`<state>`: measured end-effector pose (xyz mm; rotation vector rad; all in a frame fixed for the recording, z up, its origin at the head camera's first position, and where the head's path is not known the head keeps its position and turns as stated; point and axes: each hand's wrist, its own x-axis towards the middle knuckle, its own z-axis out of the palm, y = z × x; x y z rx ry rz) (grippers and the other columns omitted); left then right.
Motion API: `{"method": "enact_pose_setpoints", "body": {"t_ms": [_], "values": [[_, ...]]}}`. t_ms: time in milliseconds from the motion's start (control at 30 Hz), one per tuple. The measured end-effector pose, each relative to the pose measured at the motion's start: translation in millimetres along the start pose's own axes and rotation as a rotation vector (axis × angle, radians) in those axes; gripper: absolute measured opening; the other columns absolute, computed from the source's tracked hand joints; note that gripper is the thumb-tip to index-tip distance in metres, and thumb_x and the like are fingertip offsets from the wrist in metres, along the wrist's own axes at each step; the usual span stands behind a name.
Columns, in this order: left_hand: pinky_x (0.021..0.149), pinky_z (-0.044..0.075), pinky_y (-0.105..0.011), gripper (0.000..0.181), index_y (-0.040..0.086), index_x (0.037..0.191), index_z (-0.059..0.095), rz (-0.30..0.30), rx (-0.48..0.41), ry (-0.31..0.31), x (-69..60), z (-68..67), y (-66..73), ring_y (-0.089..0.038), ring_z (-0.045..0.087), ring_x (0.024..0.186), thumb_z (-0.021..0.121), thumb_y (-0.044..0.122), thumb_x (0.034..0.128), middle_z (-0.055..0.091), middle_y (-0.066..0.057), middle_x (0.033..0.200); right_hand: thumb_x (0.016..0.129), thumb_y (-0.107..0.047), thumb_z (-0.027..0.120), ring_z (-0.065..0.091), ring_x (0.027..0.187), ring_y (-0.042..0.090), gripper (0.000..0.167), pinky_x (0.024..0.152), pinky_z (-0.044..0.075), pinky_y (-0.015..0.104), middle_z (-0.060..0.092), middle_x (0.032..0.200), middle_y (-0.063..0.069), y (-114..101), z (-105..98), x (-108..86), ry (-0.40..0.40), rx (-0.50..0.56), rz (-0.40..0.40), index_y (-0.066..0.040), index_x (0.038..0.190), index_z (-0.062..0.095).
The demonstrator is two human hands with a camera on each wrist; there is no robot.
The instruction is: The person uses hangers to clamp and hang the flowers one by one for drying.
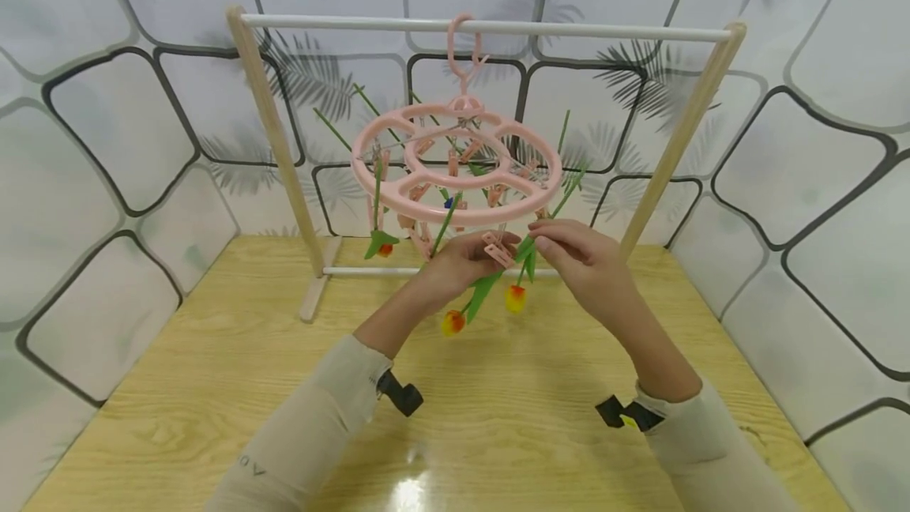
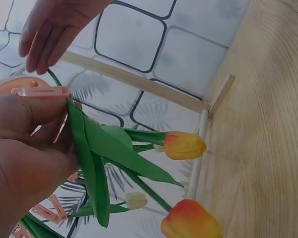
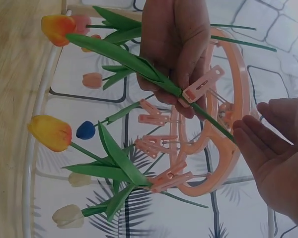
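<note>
My left hand (image 1: 462,263) pinches a pink clothespin (image 3: 203,85), which sits across the green stem of an artificial tulip (image 3: 151,74). Long leaves hang below that clothespin, and an orange-yellow bloom (image 2: 191,220) shows beneath them in the left wrist view. My right hand (image 1: 597,267) is beside the free end of this stem, its fingers loosely extended; whether they touch it is hard to tell. Above both hands, a round pink hanger (image 1: 455,218) hangs by its hook. Another yellow-orange tulip (image 1: 516,299) dangles close to the right hand.
A wooden stand (image 1: 675,144) with a white top rod (image 1: 341,22) carries the hanger. Upside-down tulips, including a blue one (image 3: 86,130) and a white one (image 3: 68,216), hang from other clothespins. The wooden tabletop (image 1: 483,433) lies below, patterned walls around.
</note>
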<state>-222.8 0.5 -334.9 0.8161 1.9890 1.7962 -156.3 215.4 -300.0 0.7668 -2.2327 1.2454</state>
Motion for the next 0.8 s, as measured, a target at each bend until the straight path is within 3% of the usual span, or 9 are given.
{"method": "enact_pose_setpoints", "body": {"t_ms": [200,433,600,800], "values": [[0.107,0.049,-0.034,0.040,0.009,0.143,0.056,-0.019,0.012,0.049,-2.8,0.3,-2.5,-0.021,0.055,0.132,0.058,0.010,0.1029,0.058,-0.012,0.143,0.098,0.002,0.062,0.064,0.111,0.006,0.020,0.091,0.051,0.015,0.072,0.118,0.010,3.6,-7.1,-14.2,0.084,0.033,-0.038,-0.005,0.112,0.075],[0.109,0.047,-0.039,0.043,0.020,0.146,0.053,-0.045,0.043,0.091,-10.4,1.2,-5.3,-0.019,0.053,0.135,0.058,0.013,0.1032,0.057,-0.002,0.144,0.099,0.001,0.061,0.065,0.106,0.003,0.022,0.086,0.053,0.014,0.071,0.116,0.011,16.5,-18.4,-27.0,0.081,0.014,-0.021,-0.007,0.113,0.074],[0.119,0.035,-0.042,0.055,0.025,0.156,0.038,-0.020,0.080,0.120,-17.8,1.3,-7.7,-0.018,0.036,0.149,0.057,0.018,0.1043,0.040,0.001,0.159,0.099,0.001,0.061,0.067,0.100,0.004,0.021,0.084,0.054,0.014,0.072,0.112,0.011,25.3,-24.3,-33.0,0.101,0.013,0.022,-0.006,0.113,0.075],[0.123,0.026,-0.047,0.068,0.036,0.161,0.019,-0.027,0.205,0.146,-44.3,6.6,-10.2,-0.021,0.017,0.155,0.057,0.029,0.1048,0.015,0.009,0.168,0.099,-0.002,0.061,0.067,0.099,0.004,0.020,0.082,0.053,0.012,0.073,0.110,0.007,34.0,-33.0,-42.9,0.107,-0.021,0.061,-0.005,0.113,0.074]]}}
